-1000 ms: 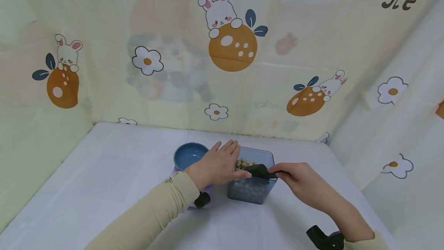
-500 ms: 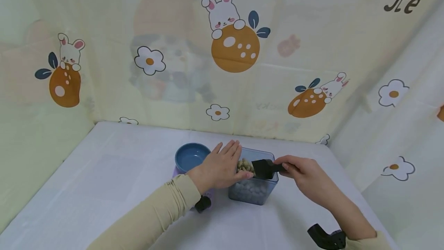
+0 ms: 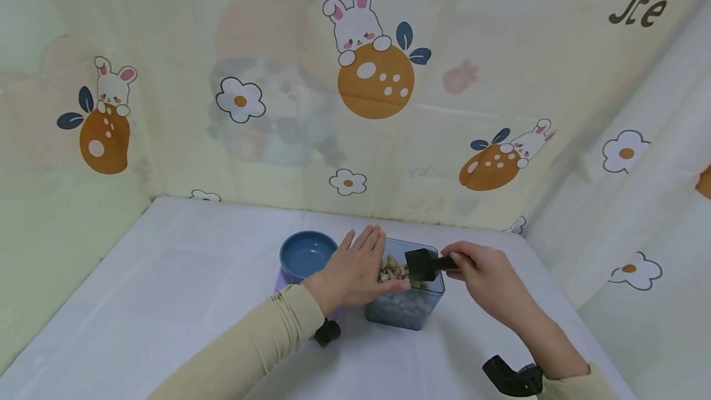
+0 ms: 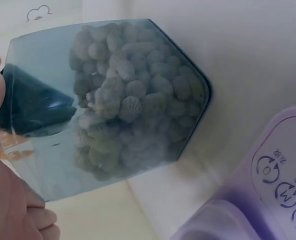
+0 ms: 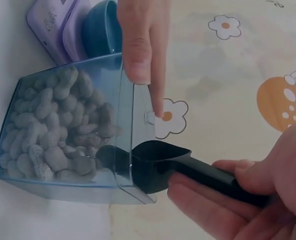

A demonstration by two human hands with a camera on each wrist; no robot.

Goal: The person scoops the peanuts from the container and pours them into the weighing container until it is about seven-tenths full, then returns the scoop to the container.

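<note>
A clear bluish bin [image 3: 395, 310], partly filled with unshelled peanuts [image 5: 52, 120], stands near the middle of the table. My left hand [image 3: 352, 271] rests on the bin's left rim, fingers straight. With my right hand [image 3: 489, 276] I grip the handle of a black scoop [image 3: 422, 264] at the bin's right side. The scoop's head lies at the bin's mouth, its tip inside above the peanuts, as the right wrist view shows. Whether it carries any peanuts I cannot tell.
Left of the bin, a blue bowl [image 3: 307, 255] sits on a purple kitchen scale [image 4: 283, 170] with printed buttons. My left forearm covers part of the scale. A patterned curtain [image 3: 278, 141] rises behind the white table [image 3: 183, 289].
My right hand has drawn the scoop a little up and to the right, and its head has turned. More peanuts show beside it. The left hand stays at the rim.
</note>
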